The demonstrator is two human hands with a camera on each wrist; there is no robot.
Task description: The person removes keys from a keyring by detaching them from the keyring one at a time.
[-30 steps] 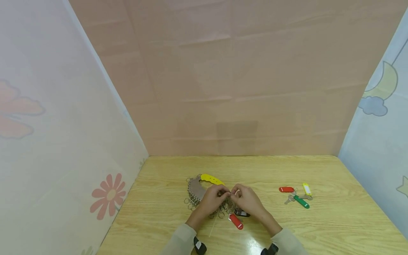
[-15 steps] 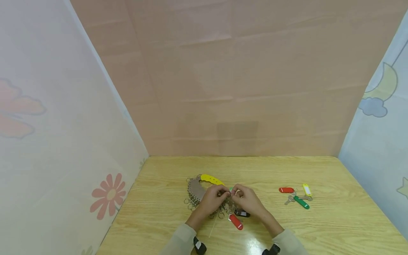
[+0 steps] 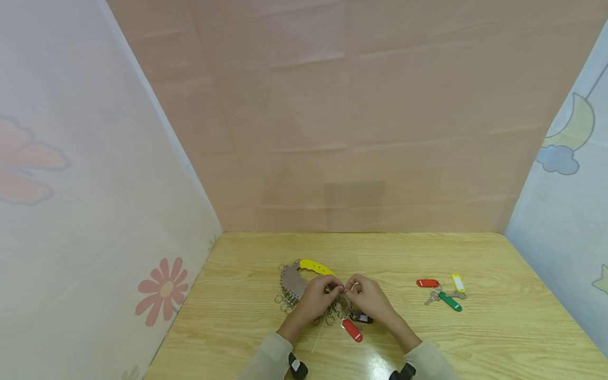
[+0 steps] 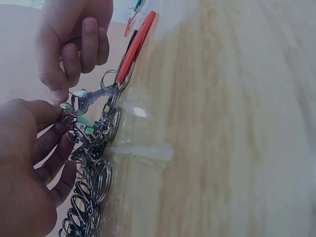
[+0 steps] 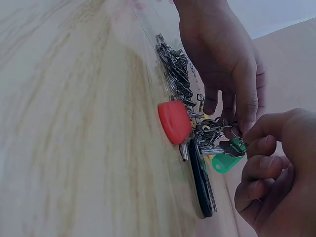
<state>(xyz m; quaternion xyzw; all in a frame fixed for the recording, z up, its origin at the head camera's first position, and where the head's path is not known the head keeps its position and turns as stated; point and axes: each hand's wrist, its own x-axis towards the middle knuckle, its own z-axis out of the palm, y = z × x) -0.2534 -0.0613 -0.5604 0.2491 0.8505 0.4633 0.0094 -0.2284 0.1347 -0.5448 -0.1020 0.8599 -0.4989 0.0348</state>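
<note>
In the head view my left hand [image 3: 317,296] and right hand [image 3: 368,298] meet fingertip to fingertip over a curved grey metal key holder [image 3: 293,282] with a yellow handle [image 3: 316,267]. The left wrist view shows the left thumb and finger pinching a small metal ring [image 4: 68,118] of the holder. My right thumb and forefinger pinch a split key ring right beside it. A silver key [image 4: 85,100] hangs there, along with a green key tag [image 5: 226,163]. The right hand's other fingers are curled in. Fingertips partly hide where the rings meet.
A red key tag [image 3: 352,330] and a black one [image 3: 363,318] lie by the holder's near right side. Farther right are red [image 3: 427,283], yellow [image 3: 458,283] and green [image 3: 449,301] tags with keys. A thin pale strip [image 3: 316,338] lies in front of the left hand.
Both hands keep almost the same place, with only slight shifts of the right fingertips. A bit of green between the hands half a second ago is now hidden in the head view.
</note>
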